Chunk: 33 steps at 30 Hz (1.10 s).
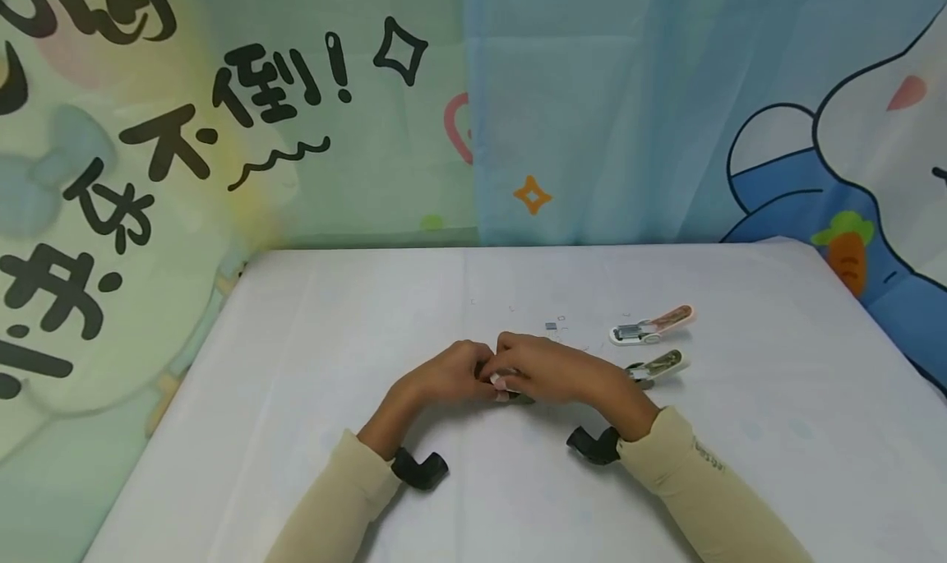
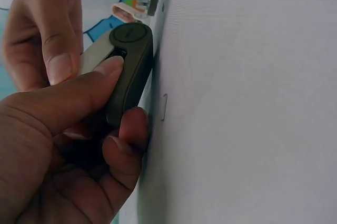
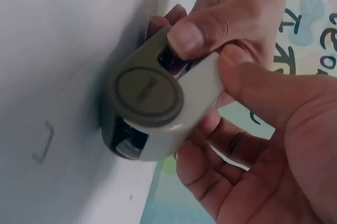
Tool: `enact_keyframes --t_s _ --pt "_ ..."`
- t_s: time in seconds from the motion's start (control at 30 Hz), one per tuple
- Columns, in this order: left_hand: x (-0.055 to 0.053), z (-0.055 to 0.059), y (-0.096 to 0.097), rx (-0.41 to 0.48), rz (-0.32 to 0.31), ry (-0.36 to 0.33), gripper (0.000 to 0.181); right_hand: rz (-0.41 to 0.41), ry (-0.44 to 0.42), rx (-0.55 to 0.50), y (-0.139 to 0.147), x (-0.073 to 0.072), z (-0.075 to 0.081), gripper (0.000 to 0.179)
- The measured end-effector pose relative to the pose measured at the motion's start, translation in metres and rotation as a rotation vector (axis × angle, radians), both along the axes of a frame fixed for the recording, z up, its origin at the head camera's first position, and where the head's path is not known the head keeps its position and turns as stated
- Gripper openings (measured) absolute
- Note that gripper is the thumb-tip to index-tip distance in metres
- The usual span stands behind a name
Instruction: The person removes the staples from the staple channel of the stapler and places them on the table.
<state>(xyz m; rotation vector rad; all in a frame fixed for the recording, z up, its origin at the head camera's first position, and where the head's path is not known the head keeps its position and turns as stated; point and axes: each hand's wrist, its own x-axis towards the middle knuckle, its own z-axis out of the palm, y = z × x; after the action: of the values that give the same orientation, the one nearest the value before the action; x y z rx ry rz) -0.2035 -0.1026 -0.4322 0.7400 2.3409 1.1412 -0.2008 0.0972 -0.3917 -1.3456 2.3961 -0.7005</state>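
Between my two hands is a small stapler (image 3: pixel 150 98) with an olive-green part, a white part and a round pivot disc, its two parts angled apart. In the head view my left hand (image 1: pixel 447 374) and right hand (image 1: pixel 555 370) meet low over the table's middle and mostly hide the stapler. The left thumb presses into the slot of the olive part while the fingers curl beneath, as the left wrist view shows. My right hand (image 3: pixel 274 124) pinches the white part between thumb and fingers.
Two more staplers lie splayed open at the right: a pink-and-white one (image 1: pixel 651 326) and, nearer, an olive-and-white one (image 1: pixel 658 367). A short strip of staples (image 1: pixel 551 326) and several loose bits lie behind the hands. A single staple (image 2: pixel 164 107) rests close by on the white tabletop (image 1: pixel 333 325).
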Motion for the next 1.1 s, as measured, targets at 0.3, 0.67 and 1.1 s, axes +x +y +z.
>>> enact_keyframes --t_s 0.3,0.67,1.1 --pt "0.000 -0.001 0.003 0.017 -0.021 0.022 0.015 -0.055 0.007 0.020 0.012 0.006 0.012 0.013" --pt "0.002 0.000 0.004 -0.038 -0.016 0.005 0.017 -0.163 -0.221 0.094 0.044 -0.003 0.028 0.021" --pt "0.003 0.000 0.006 -0.064 -0.023 0.019 0.016 -0.224 -0.209 0.321 0.041 0.001 0.029 0.019"
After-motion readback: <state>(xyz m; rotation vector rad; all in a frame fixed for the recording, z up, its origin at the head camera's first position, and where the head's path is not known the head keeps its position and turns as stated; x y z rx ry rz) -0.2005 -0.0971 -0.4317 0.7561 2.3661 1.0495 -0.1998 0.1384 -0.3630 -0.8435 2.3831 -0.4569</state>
